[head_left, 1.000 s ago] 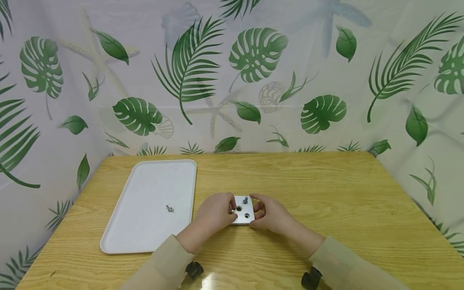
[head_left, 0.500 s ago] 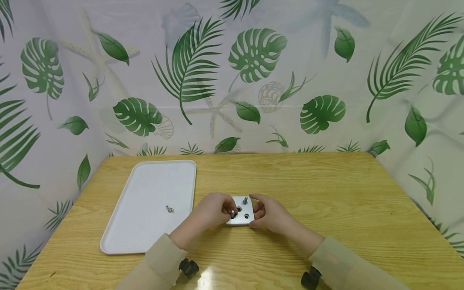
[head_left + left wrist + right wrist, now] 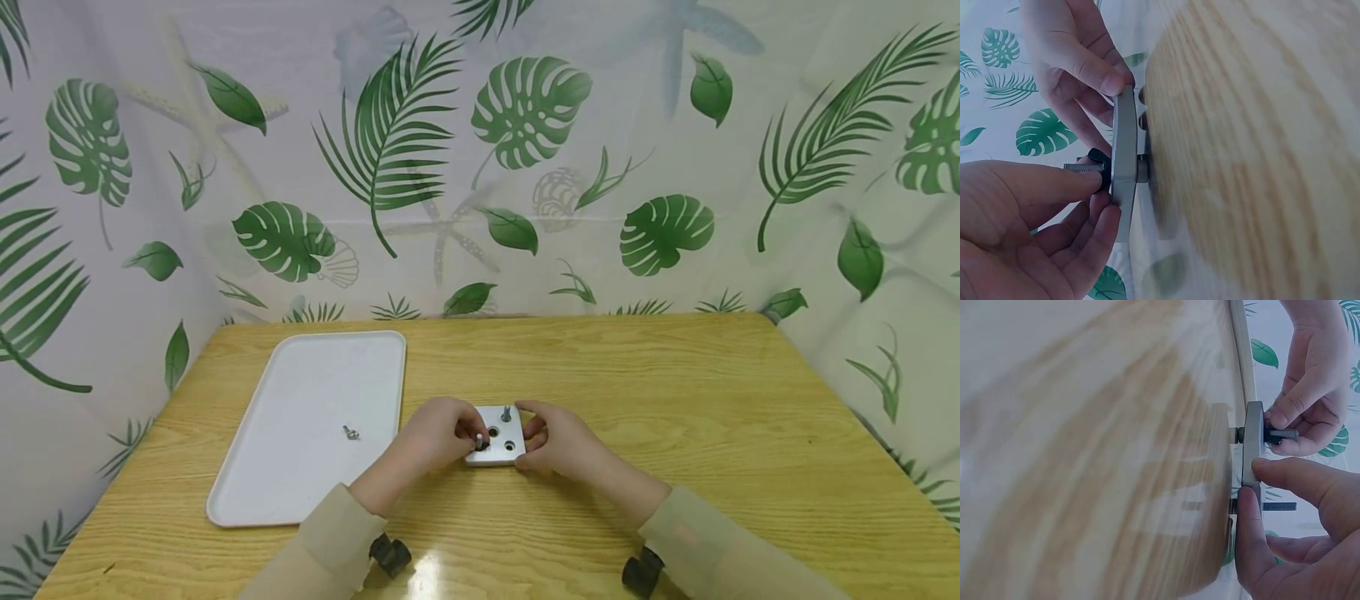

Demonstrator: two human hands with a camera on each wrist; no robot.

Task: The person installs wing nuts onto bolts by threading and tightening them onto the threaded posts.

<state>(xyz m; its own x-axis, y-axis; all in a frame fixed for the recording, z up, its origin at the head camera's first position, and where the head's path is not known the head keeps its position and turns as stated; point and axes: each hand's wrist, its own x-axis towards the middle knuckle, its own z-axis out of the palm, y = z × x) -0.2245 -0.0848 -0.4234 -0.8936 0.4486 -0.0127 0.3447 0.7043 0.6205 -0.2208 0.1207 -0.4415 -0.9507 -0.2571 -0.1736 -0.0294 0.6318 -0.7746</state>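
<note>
Fingers (image 3: 1300, 477) gripping one plate (image 3: 497, 450), two bolts (image 3: 506, 414) upright

Silver plate, two bolts up, black nut on one

So the silver metal plate (image 3: 497, 455) is flat just above the tabletop, bolt heads poking out underneath. The left hand (image 3: 1035, 215) is pinching a black nut (image 3: 1101, 159) around one upright threaded bolt (image 3: 1081, 167). The second bolt (image 3: 506, 414) stands bare near the far edge, two open holes beside it. The right hand (image 3: 561, 445) grips the plate's right side.
</note>
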